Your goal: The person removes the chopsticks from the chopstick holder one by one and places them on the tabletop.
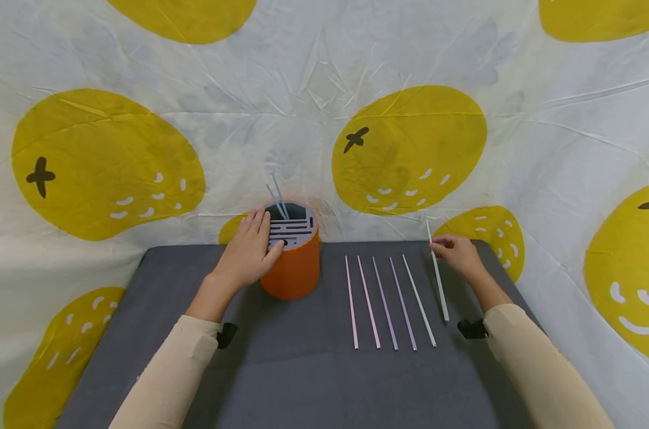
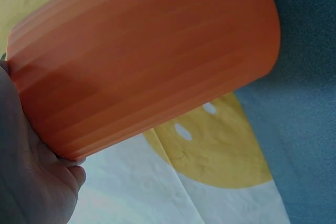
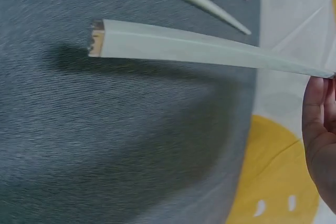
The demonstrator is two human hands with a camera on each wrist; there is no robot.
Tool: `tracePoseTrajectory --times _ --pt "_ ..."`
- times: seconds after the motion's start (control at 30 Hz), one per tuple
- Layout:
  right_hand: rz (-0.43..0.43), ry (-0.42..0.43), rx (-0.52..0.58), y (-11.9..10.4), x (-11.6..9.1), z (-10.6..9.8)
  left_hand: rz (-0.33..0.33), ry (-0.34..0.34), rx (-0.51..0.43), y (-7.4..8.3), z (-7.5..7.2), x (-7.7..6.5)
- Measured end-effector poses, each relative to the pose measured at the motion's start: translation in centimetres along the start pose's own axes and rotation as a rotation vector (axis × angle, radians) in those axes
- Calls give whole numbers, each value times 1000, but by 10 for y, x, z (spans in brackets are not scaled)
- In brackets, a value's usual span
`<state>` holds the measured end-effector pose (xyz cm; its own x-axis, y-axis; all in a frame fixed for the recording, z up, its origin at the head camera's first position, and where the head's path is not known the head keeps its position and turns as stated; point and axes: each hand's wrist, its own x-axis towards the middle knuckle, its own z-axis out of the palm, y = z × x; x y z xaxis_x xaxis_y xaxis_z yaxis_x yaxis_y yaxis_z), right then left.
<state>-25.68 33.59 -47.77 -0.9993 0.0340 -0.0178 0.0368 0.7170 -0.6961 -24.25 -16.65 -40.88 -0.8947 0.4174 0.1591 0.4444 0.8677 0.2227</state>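
Observation:
An orange utensil holder with a grey slotted top stands upright near the table's back edge. My left hand rests on its left rim, fingers straight and thumb across the front. In the left wrist view, the ribbed wall of the holder fills most of the picture. Two light blue chopsticks lean in the holder's rear opening. My right hand pinches a pale green chopstick near its thin far end. Its thick square end hangs over the cloth, casting a shadow, in the right wrist view.
Left of the held chopstick, a row lies on the dark grey tablecloth: two pink chopsticks, two purple chopsticks and a pale green chopstick. A white curtain with yellow fruit prints hangs behind the table.

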Motion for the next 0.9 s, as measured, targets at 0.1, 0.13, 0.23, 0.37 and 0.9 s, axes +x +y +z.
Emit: tracePoseTrajectory --times 0.1,0.13,0.23,0.37,0.9 --pt "13 -26 -24 13 -1 6 0 -1 -3 1 0 0" --pt "14 -35 -24 16 -1 7 0 -1 -2 1 0 0" --pt "32 -43 -28 25 -1 13 1 -2 -2 2 0 0" --pt "53 -49 -27 34 -1 18 6 1 -1 2 1 0" --pt "106 -81 20 50 -7 37 1 2 4 4 1 -1"
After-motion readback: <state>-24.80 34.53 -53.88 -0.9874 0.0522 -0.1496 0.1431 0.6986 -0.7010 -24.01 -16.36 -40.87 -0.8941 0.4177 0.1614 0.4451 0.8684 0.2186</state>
